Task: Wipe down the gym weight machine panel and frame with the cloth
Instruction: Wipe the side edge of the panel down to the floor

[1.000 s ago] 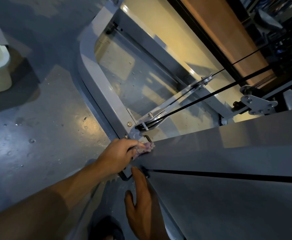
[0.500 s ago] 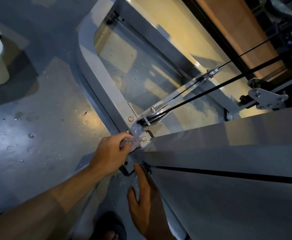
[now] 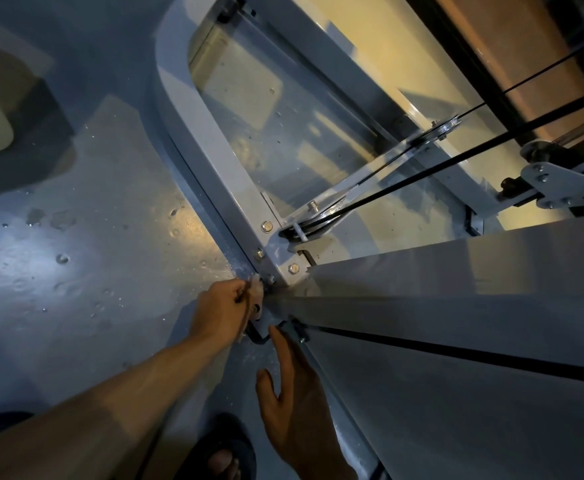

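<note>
Head view, looking steeply down the machine toward the floor. Your left hand clenches the cloth — only a pale, bunched edge shows past the knuckles — and holds it against the bottom corner of the frame, just below the bolted corner plate. Your right hand is released, its fingers straight and its fingertips touching the lower end of the panel, just beside the left hand; it holds nothing.

The relation that governs the coming move: from the cloth, two long surfaces diverge. The frame rail runs away from the hands toward the top of the view, curving round at its far end. The grey panel runs to the right, its long axis marked by the dark slot that starts just beside your right fingertips. The cloth sits at the meeting point of both, so either is reachable, but the left hand — the one carrying the cloth — is the nearer to the frame rail, while the right lies along the panel edge as a brace.

Judged from this, the wipe is at the corner joint; the next stroke likely follows one axis outward. The black cables cross above the plate, well clear of the cloth.
</note>
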